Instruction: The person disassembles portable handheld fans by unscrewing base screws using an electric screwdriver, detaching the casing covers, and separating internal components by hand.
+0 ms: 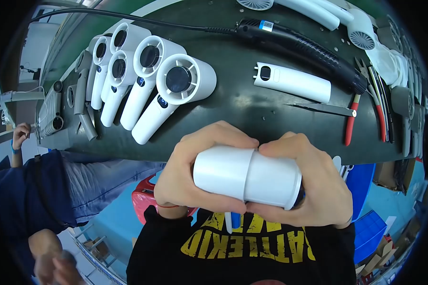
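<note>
Together, left hand [195,164] and right hand [314,180] pinch a white cylinder [245,175] near the open tabletop's [238,114] edge.

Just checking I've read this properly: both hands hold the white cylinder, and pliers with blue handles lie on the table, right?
Not quite: the head view shows the pliers have red handles, not blue. The left hand and right hand do hold the white cylinder, and the pliers lie on the table.
</note>
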A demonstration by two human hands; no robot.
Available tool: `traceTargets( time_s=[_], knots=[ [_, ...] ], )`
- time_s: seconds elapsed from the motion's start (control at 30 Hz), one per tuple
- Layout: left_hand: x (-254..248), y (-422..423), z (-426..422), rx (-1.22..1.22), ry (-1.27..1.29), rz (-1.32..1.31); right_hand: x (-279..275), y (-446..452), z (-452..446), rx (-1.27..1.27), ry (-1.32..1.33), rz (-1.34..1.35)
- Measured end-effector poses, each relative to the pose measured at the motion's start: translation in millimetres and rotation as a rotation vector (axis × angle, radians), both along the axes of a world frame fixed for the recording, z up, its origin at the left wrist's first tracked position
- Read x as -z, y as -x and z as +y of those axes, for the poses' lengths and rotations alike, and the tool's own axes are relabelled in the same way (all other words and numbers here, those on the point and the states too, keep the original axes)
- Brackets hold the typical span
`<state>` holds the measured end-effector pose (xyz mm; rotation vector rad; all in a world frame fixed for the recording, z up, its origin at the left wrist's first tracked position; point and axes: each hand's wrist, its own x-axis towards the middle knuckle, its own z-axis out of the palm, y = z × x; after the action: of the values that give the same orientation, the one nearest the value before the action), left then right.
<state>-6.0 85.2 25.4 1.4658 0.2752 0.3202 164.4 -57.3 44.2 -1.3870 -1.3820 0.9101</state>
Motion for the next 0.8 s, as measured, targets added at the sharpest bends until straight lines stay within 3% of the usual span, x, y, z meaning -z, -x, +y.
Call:
traceTargets(
  time_s=[0.2,0.3,0.6,0.7,0.8],
  knots=[
    [5.1,-0.4,1.3,0.057,0.055,-0.032,-1.6,-0.1,-2.3,-0.023,0.138,0.073],
    [4.3,-1.5,1.5,0.111,-0.057,-0.058,-2.8,-2.0,-4.0,-0.043,0.195,0.134],
    [11.2,2.8,-1.8,0.128,0.156,-0.06,-4.9,4.7,-4.7,-0.018,0.125,-0.098],
    [3.8,4.0,-5.5,0.12,0.18,-0.006,-8.2,4.6,-0.3,-0.011,0.15,0.053],
    [0.7,8.6,-6.4,0.091,0.244,-0.015,-8.1,7.2,0.8,-0.014,0.006,-0.066]
  ],
)
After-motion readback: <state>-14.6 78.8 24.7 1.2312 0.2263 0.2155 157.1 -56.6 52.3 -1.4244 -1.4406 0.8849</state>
